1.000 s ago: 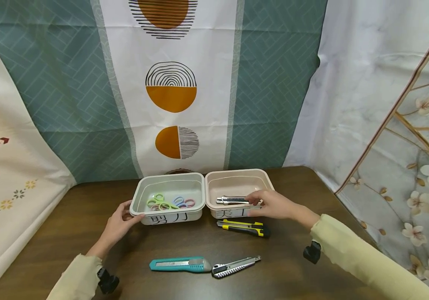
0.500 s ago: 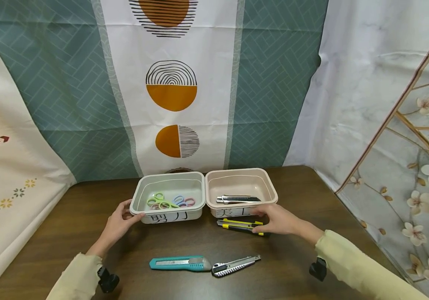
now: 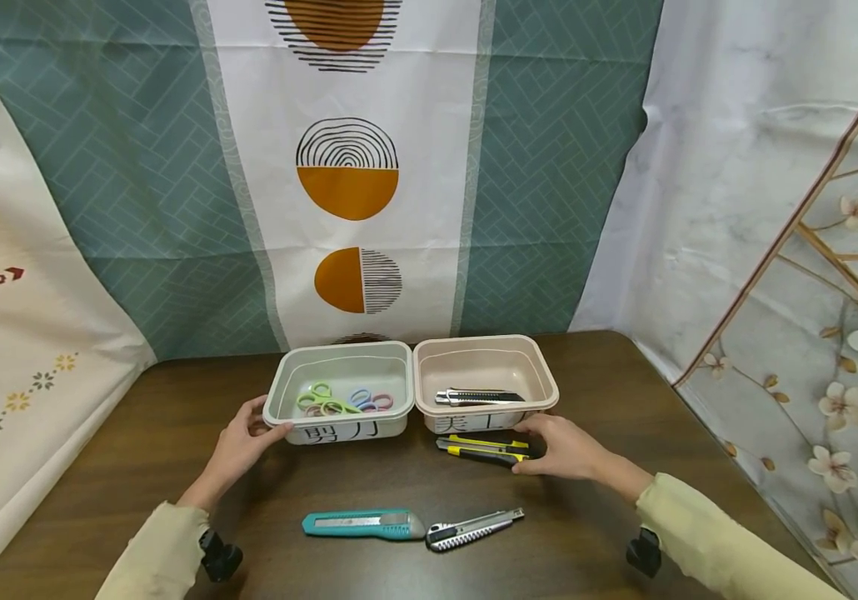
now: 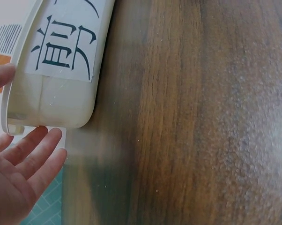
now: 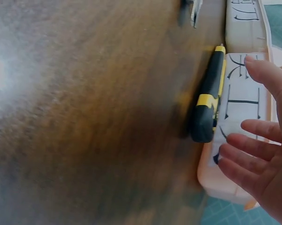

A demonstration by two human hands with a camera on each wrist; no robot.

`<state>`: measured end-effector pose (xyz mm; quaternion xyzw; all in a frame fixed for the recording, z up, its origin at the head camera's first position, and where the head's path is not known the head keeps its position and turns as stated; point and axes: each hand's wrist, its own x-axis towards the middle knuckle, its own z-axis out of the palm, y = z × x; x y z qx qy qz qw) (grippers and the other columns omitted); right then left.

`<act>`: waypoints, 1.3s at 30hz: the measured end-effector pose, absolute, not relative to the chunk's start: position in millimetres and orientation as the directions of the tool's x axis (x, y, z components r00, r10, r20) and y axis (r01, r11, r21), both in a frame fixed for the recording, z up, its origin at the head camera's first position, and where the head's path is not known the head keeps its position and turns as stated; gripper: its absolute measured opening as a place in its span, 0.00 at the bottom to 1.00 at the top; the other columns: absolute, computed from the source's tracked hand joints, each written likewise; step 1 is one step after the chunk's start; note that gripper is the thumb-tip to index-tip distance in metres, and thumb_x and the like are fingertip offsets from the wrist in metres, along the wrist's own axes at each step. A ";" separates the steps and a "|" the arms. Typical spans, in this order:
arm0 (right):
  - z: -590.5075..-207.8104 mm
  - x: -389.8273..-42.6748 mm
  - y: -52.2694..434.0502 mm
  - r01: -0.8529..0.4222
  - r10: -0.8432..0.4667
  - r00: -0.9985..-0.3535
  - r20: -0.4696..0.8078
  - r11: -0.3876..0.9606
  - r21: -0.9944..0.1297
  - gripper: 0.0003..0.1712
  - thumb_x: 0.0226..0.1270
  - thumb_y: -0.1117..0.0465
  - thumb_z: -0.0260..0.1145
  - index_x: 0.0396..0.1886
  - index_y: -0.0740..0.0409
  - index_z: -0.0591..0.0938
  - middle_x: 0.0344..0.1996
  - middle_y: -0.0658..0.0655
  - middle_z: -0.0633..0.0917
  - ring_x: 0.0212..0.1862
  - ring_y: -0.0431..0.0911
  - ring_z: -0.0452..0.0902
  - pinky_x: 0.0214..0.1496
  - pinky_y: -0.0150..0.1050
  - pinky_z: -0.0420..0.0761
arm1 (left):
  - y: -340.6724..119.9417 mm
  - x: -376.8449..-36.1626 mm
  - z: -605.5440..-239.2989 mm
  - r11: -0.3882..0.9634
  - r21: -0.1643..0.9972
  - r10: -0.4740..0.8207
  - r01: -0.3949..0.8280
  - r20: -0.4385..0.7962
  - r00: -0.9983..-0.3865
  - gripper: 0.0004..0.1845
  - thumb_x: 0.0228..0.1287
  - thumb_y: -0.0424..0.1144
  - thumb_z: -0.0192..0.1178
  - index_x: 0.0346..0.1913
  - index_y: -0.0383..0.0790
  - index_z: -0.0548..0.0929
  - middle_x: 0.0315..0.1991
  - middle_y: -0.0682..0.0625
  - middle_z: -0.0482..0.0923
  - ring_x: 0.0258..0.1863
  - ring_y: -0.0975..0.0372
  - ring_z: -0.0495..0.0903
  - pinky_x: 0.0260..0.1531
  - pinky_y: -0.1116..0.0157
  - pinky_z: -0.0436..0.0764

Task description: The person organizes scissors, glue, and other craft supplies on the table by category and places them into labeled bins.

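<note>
The yellow and black knife (image 3: 483, 450) lies on the bench (image 3: 609, 383) by the pink box (image 3: 549, 392). The right hand (image 3: 564, 446) is loose beside it. The left hand (image 3: 245, 442) touches the grey box (image 3: 275, 400). The knife looks light, hard and smooth; take it around its middle.

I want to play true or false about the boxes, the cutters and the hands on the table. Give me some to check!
1. The scissors lie in the green box. True.
2. The pink box holds three cutters. False: only one silver cutter lies in it.
3. The right hand is at the yellow-and-black cutter, which lies on the table in front of the pink box. True.
4. The left hand holds the teal cutter. False: it rests against the corner of the green box; the teal cutter lies apart on the table.
5. The ridged silver cutter lies beside the teal cutter. True.
</note>
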<state>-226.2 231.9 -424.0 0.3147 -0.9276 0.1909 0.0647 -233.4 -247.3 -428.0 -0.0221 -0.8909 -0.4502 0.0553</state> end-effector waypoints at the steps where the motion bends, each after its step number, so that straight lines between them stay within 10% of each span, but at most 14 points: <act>1: -425.7 -226.1 232.5 -0.607 -0.555 -0.795 0.245 0.733 -0.307 0.35 0.43 0.41 0.72 0.44 0.64 0.80 0.39 0.54 0.83 0.40 0.45 0.78 0.43 0.41 0.76 | -247.3 -233.6 -427.8 0.592 0.801 -0.010 0.090 0.119 -0.993 0.38 0.58 0.47 0.61 0.64 0.30 0.57 0.52 0.30 0.71 0.46 0.48 0.75 0.36 0.69 0.76; 18: -443.3 -226.2 232.6 -0.600 -0.538 -0.800 0.266 0.733 -0.320 0.19 0.43 0.64 0.71 0.38 0.68 0.81 0.33 0.55 0.82 0.34 0.44 0.75 0.37 0.40 0.75 | -247.9 -234.1 -426.5 0.598 0.797 -0.006 0.084 0.109 -0.994 0.39 0.58 0.48 0.61 0.65 0.31 0.56 0.52 0.31 0.72 0.46 0.49 0.75 0.36 0.68 0.75; 39: -447.1 -232.8 232.6 -0.580 -0.534 -0.815 0.227 0.738 -0.347 0.21 0.33 0.64 0.77 0.32 0.66 0.83 0.27 0.51 0.81 0.29 0.40 0.71 0.32 0.35 0.72 | -248.9 -234.4 -426.8 0.595 0.800 -0.007 0.081 0.105 -0.994 0.38 0.58 0.47 0.61 0.65 0.31 0.56 0.52 0.31 0.72 0.46 0.49 0.75 0.35 0.70 0.74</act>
